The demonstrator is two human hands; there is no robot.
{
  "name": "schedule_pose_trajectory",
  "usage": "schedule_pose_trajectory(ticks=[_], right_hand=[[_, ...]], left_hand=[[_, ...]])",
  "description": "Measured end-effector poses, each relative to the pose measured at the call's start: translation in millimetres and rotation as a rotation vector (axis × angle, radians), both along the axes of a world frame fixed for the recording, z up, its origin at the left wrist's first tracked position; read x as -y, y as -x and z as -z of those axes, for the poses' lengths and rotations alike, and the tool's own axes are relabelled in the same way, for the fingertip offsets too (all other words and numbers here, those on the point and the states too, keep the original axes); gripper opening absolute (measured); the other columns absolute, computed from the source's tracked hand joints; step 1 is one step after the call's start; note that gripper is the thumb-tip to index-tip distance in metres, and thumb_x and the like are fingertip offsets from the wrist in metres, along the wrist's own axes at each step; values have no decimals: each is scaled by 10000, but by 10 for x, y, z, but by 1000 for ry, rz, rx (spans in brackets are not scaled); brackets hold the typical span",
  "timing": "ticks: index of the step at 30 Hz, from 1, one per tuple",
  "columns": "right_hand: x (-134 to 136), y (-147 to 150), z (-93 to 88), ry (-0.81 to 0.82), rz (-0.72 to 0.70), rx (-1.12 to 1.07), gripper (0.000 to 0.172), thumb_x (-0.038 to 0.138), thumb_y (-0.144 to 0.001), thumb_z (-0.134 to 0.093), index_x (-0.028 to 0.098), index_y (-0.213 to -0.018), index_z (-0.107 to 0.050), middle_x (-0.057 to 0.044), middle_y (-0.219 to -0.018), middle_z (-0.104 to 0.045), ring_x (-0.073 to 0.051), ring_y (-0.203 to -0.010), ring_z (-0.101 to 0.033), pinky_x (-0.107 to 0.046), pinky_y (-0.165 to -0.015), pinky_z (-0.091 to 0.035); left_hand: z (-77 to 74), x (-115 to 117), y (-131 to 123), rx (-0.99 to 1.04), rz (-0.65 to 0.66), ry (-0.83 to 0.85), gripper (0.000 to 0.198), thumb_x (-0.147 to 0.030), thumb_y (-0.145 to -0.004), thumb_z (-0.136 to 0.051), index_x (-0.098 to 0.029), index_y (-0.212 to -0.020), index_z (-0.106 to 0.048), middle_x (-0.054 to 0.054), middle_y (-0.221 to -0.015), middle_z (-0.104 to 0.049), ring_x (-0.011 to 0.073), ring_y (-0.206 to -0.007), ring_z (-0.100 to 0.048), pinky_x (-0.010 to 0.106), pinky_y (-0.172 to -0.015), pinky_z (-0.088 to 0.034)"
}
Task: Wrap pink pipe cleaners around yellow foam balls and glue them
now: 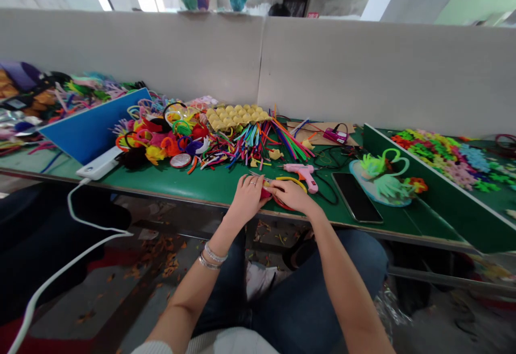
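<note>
Red craft piece (265, 193) sits clasped in our left hand (247, 195), apparently steadied for our right hand (293, 195), which meets it, grip unclear; beyond them, the pink glue gun (303, 172) lies handily on the tabletop (193, 183).

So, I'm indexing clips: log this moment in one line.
left hand: holding red piece | right hand: fingers at red piece | nearby: pink hot-glue gun, smartphone | surface: green tabletop
</note>
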State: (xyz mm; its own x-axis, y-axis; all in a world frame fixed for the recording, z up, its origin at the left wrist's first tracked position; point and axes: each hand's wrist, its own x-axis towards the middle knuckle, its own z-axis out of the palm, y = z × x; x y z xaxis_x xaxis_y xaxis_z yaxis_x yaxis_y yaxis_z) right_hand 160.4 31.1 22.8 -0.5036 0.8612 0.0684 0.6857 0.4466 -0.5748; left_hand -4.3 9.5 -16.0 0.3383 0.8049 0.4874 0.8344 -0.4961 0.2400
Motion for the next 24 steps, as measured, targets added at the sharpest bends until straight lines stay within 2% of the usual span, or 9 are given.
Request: schedule_pose_trajectory(ticks=[4, 9, 16, 19, 24], right_hand=[[9, 11, -14, -32, 18, 40, 339, 454, -871, -411, 214, -723, -601, -26, -778, -651, -163, -716, -546, -250, -619, -335], [22, 34, -19, -72, 26, 32, 404, 501, -853, -428, 189, -637, -568, -15, -646, -596, -131, -615, -499, -245, -577, -301], [3, -77, -35, -105, 57, -35, 439, 568, -816, -447, 189, -614, -538, 13, -589, -544, -111, -565, -458, -251, -539, -295], [2, -134, -70, -82, 65, -130, 447, 592, -790, -469, 188, -610, -526, 19, -563, -511, -105, -539, -435, -252, -515, -301], [27, -200, -158, 57, 100, -386, 407, 581, -747, -542, 195, -621, -511, 44, -495, -429, -81, -449, -362, -245, -461, -292]], left_hand=[[40, -27, 3, -45, -18, -20, 542, -401, -827, -515, -44, -1230, -447, 202, -1076, -608, 298, -1109, -509, 483, -1024, -289], [83, -82, 81, -23, 38, -24, 439, -390, -813, -544, -99, -1140, -516, 162, -1044, -631, 278, -1091, -527, 490, -1041, -286], [91, -118, 165, 94, 61, -45, 470, -369, -811, -554, -122, -1205, -480, 172, -1243, -554, 279, -1211, -461, 479, -1047, -296], [81, -118, 207, 180, 66, -17, 493, -397, -805, -563, -147, -1221, -474, 158, -1232, -563, 264, -1204, -471, 462, -1031, -321], [82, -142, 271, 327, 86, 22, 502, -441, -796, -569, -183, -1217, -478, 119, -1210, -575, 242, -1174, -486, 420, -994, -370]])
